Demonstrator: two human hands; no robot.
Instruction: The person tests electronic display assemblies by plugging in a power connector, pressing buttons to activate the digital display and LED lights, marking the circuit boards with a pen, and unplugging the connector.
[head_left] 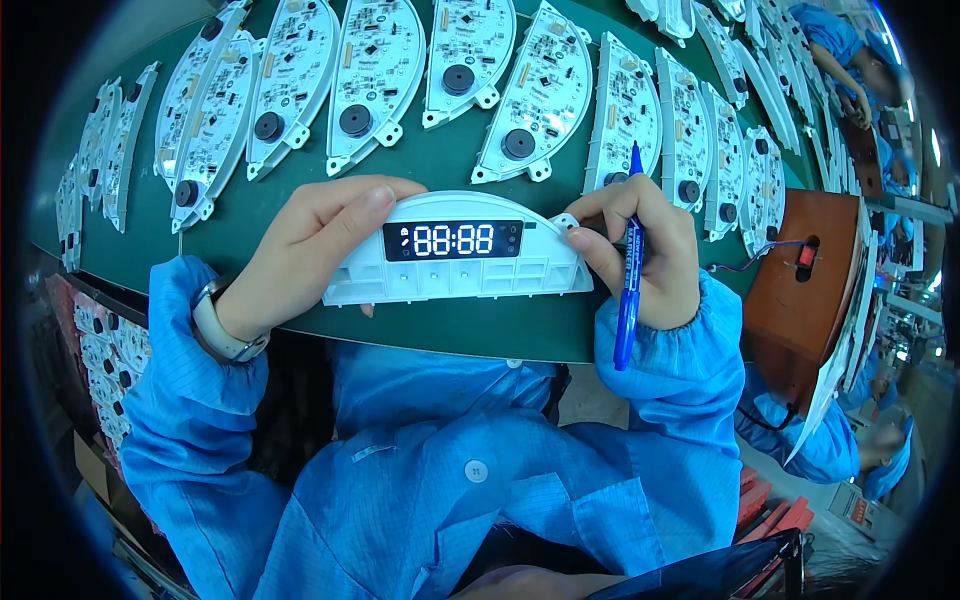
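A white, half-moon display panel (460, 282) is held up in front of me, its curved side away from me and its dark screen lit with white segment digits. My left hand (325, 235) is closed round the panel's left end, thumb on top and most fingers hidden underneath. At the right end, my right hand (650, 240) pinches the panel's corner tab between thumb and finger. That same hand also holds a blue marker pen (630, 290), upright across the palm, with its pointed end away from me.
Several white half-moon circuit boards (375, 75) with round black buzzers lie in rows across the green table (420, 170). To the right stands a brown box (800, 285) with a red switch and a thin cable. Other people in blue (830, 40) are at the far right.
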